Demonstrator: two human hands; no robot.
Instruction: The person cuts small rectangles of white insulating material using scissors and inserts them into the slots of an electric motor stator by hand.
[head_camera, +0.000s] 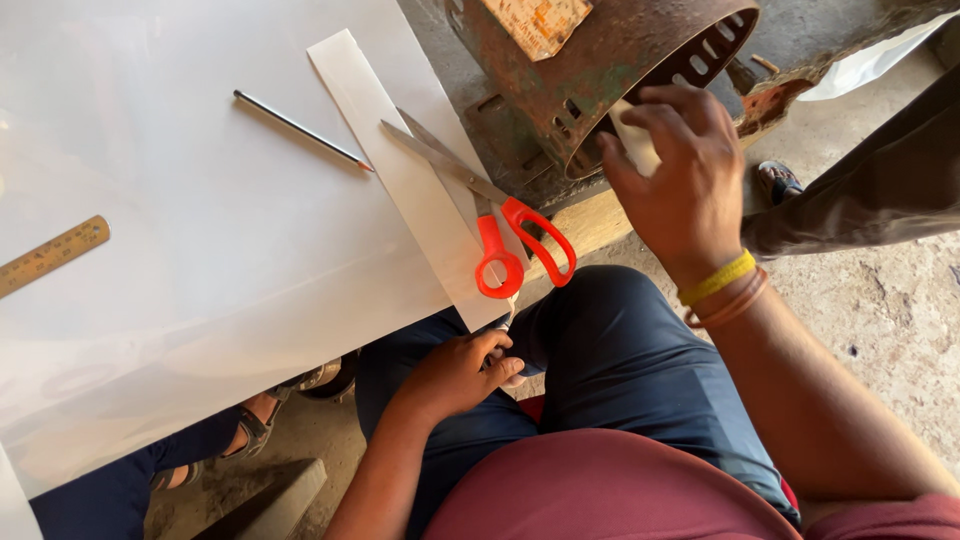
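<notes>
My right hand (680, 175) is raised in front of a rusty metal drum (590, 60) and pinches a small white paper piece (634, 140) between its fingers. My left hand (462, 368) rests low by my knee, its fingers closed on the near end of a white paper strip (400, 170). Scissors with orange handles (505, 235) lie open on that strip, blades pointing up and left. The strip overlaps a large white sheet (200, 250).
A thin dark pencil (300, 130) lies on the sheet, and a wooden ruler (50, 255) sits at its left edge. Another person's sandalled feet (255, 425) show under the sheet. A second person's leg and foot (780, 180) stand at right on the dirt floor.
</notes>
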